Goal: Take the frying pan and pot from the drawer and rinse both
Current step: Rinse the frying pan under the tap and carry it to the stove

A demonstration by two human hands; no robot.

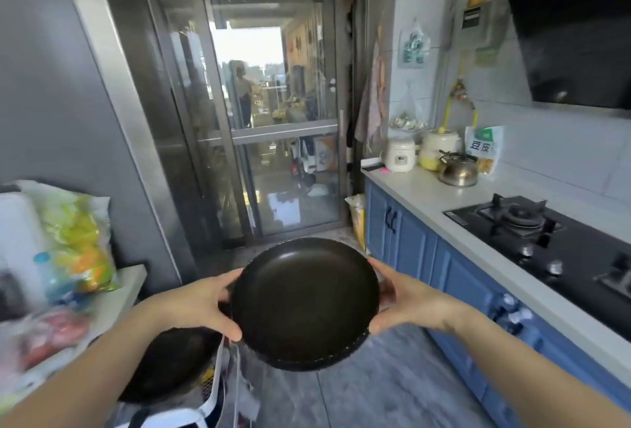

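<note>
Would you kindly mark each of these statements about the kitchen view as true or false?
1. Both hands hold the frying pan by its rim. True: left hand, right hand.
2. The pan holds food. False: it is empty.
3. A metal kettle stands on the counter. True.
4. A pot sits on the gas stove. False: the burner is bare.
5. The cabinets are red. False: they are blue.

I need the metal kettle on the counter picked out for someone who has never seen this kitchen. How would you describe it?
Start at the black gas hob on the white counter above the blue cabinets. Beyond it, by the wall, stand small appliances. The kettle is nearest the hob: the only shiny metal one, squat, with a black handle; its neighbours are cream and white.
</note>
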